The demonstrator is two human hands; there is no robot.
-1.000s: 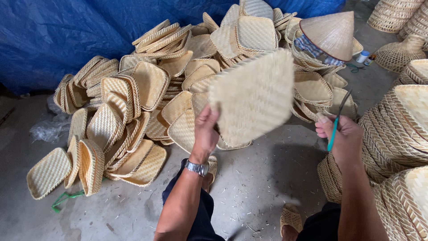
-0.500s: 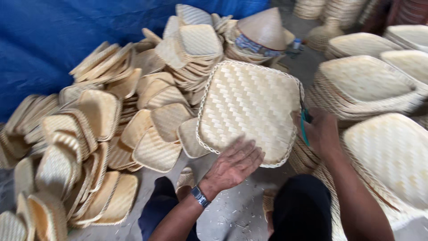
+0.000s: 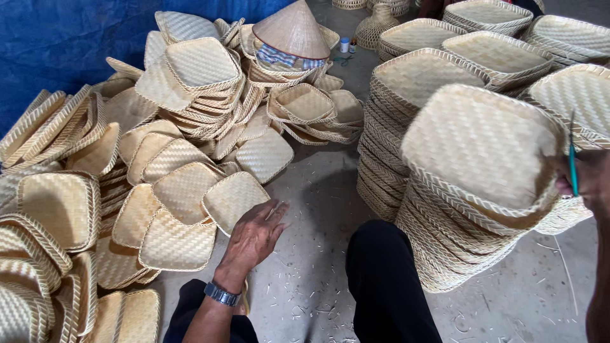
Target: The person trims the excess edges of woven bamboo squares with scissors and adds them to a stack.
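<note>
**Woven bamboo trays, one being set on a stack**

A blue tarpaulin (image 3: pixel 57 44) hangs along the back left. Below it a large loose heap of woven bamboo trays (image 3: pixel 159 165) spreads over the concrete floor (image 3: pixel 318 184); many lie flat, some stand on edge at the left. On the right stand several neat stacks of the same trays (image 3: pixel 413 114), close beside each other.

The nearest stack (image 3: pixel 457 254) is just beside the person's dark trouser leg (image 3: pixel 387 286). On top of it lies one bamboo tray (image 3: pixel 483 146), bottom side up and a little tilted, not fully seated on the trays below. The right hand (image 3: pixel 588 184) is at the right edge of the view, touching the right rim of this tray. Its fingers are closed around a thin green tool (image 3: pixel 573 166), which stands almost upright; how they also grip the tray rim I cannot tell, because the hand is mostly cut off.

The left hand (image 3: pixel 254 235) is low over the floor, palm down, fingers loosely spread and holding nothing. It is just beside a flat tray at the edge of the heap (image 3: pixel 232 200). A metal wristwatch (image 3: pixel 222 294) is on the left wrist.

At the top of the heap rests a conical straw hat (image 3: pixel 292 32) on a striped cloth (image 3: pixel 279 58). Thin bamboo slivers (image 3: pixel 305 305) lie scattered on the floor.
</note>
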